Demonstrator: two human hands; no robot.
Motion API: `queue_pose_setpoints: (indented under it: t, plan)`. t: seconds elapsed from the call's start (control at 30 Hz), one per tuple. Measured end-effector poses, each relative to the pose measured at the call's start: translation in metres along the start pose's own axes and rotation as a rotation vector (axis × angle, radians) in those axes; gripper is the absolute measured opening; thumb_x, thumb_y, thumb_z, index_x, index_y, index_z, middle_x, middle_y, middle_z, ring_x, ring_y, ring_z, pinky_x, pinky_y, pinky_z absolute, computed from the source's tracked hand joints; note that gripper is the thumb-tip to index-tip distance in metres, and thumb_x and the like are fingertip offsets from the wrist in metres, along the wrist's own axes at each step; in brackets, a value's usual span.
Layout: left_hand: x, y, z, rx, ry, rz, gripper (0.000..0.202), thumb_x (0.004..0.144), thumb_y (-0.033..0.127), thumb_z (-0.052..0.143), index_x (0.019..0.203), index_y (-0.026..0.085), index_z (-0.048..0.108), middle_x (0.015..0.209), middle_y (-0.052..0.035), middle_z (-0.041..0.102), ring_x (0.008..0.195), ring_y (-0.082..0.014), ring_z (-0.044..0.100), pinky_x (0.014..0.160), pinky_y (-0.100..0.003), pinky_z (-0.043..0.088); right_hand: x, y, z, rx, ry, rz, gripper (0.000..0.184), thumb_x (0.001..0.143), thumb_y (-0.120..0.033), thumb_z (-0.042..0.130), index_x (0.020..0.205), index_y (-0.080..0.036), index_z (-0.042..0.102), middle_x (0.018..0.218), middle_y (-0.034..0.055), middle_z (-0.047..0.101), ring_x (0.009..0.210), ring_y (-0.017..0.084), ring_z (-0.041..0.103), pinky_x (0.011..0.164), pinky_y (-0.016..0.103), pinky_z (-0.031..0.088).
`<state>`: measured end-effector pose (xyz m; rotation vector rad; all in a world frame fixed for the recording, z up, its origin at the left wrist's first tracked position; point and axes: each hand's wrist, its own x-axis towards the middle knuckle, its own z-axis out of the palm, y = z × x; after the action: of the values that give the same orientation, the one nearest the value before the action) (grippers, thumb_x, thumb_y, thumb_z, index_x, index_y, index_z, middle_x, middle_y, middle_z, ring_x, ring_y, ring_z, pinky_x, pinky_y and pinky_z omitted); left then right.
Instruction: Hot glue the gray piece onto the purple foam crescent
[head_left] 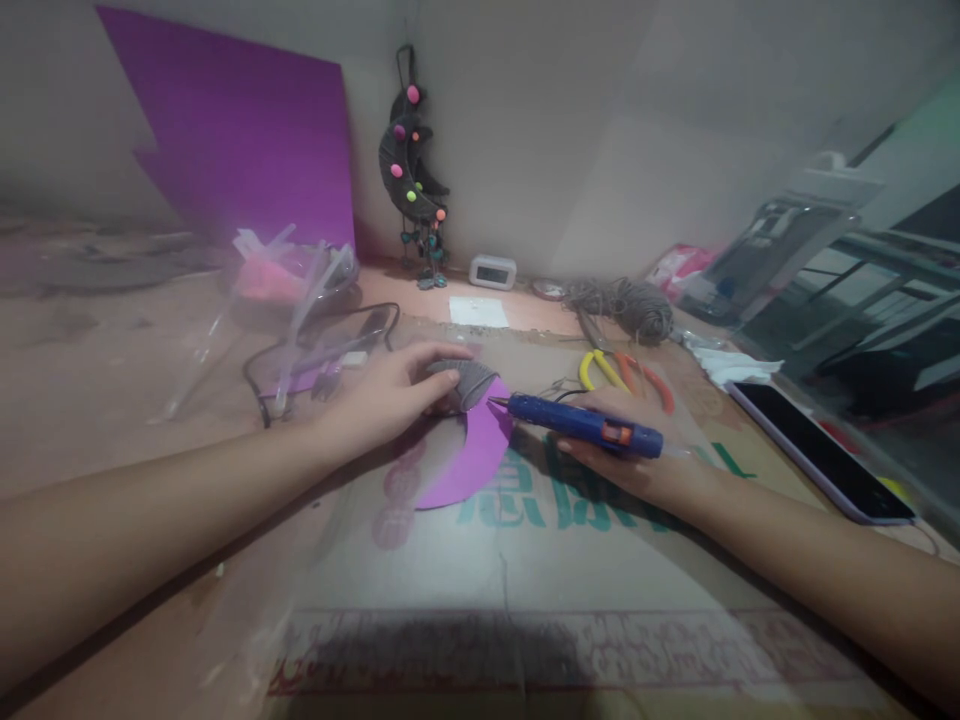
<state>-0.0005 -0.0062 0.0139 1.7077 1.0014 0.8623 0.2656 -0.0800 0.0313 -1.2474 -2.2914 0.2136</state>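
Observation:
A purple crescent-shaped cutout (466,455) lies on a flattened cardboard sheet (525,560). Its upper tip is wrapped in grey yarn (471,380). My left hand (394,395) rests on that wrapped tip, fingers curled and pressing the grey yarn down. My right hand (637,455) grips a blue hot glue gun (581,425), whose nozzle points left and nearly touches the crescent by the yarn.
Yellow-handled pliers (600,370) and an orange-handled tool (649,385) lie behind the glue gun. A ball of grey yarn (637,305), a phone (821,450), a small white clock (493,271), clear bags (300,290), a purple sheet (247,140) and a finished moon hanging (412,170) stand around.

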Motion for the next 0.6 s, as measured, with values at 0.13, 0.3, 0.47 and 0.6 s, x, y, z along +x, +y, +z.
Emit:
queue_pose_setpoints:
  t: [0.13,0.3,0.47,0.6]
  plan:
    - [-0.0006,-0.0018,0.0,0.062,-0.015,0.037,0.033,0.084,0.035,0.056,0.113,0.022,0.064,0.084,-0.0036,0.066,0.07,-0.0154,0.06,0.06,-0.026,0.046,0.0002,0.0033,0.0016,-0.024,-0.002,-0.013,0.016,0.085,-0.036,0.06,0.083,-0.02,0.06,0.071,0.002,0.063,0.067,0.017,0.058,0.06,0.028,0.041]
    - [-0.0003,-0.0049,0.0005,0.052,-0.036,0.056,0.034,0.085,0.034,0.057,0.115,0.021,0.063,0.087,-0.004,0.067,0.07,-0.0149,0.06,0.059,-0.025,0.045,0.0001,0.0059,0.002,-0.039,-0.032,-0.005,0.019,0.084,-0.039,0.06,0.081,-0.02,0.06,0.07,0.0019,0.062,0.066,0.017,0.057,0.059,0.028,0.04]
    - [0.0008,-0.0064,0.0016,0.054,-0.042,0.077,0.032,0.085,0.035,0.057,0.113,0.022,0.063,0.091,-0.0041,0.067,0.071,-0.0144,0.06,0.06,-0.025,0.045,-0.0006,0.0065,0.0032,-0.06,-0.041,-0.024,0.019,0.085,-0.039,0.06,0.083,-0.02,0.061,0.072,0.0022,0.063,0.067,0.016,0.057,0.062,0.028,0.041]
    - [0.0008,-0.0064,0.001,0.073,-0.052,0.077,0.032,0.085,0.035,0.056,0.113,0.022,0.062,0.085,-0.0026,0.065,0.071,-0.0147,0.06,0.061,-0.025,0.046,-0.0003,0.0075,0.0037,-0.067,-0.033,-0.034,0.024,0.085,-0.042,0.06,0.085,-0.019,0.062,0.074,0.0033,0.065,0.068,0.017,0.057,0.063,0.028,0.042]
